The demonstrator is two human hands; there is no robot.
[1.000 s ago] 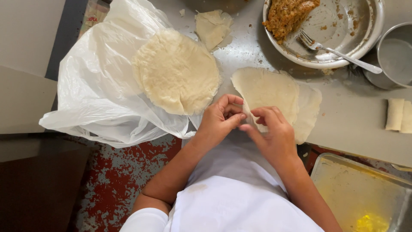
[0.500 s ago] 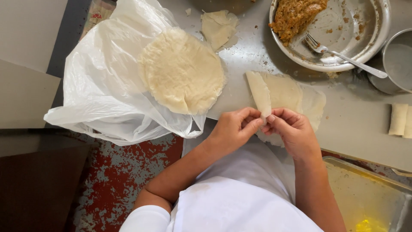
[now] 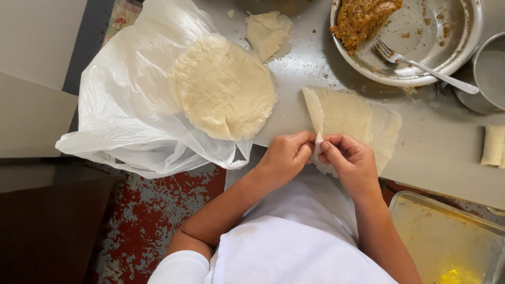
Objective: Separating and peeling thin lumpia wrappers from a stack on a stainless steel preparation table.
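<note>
wrapper (image 3: 347, 113): pale cream | bag (image 3: 121, 110): translucent white | bowl (image 3: 463, 50): silver | filling (image 3: 363, 18): orange-brown

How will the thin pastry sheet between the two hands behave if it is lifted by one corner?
The pastry sheet probably droops: its folded edge already bends limply. It looks thin, so likely light and easy to tear where left hand and right hand pinch it.

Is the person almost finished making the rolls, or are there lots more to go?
Not nearly finished. Done: a rolled piece lies at the right edge of the counter. In hand: the left hand and right hand pinch the near edge of a thin wrapper sheet, peeling or folding it; no filling sits on it yet. Left: a stack of round wrappers waits on the plastic bag, and brown filling remains in the metal bowl.
</note>
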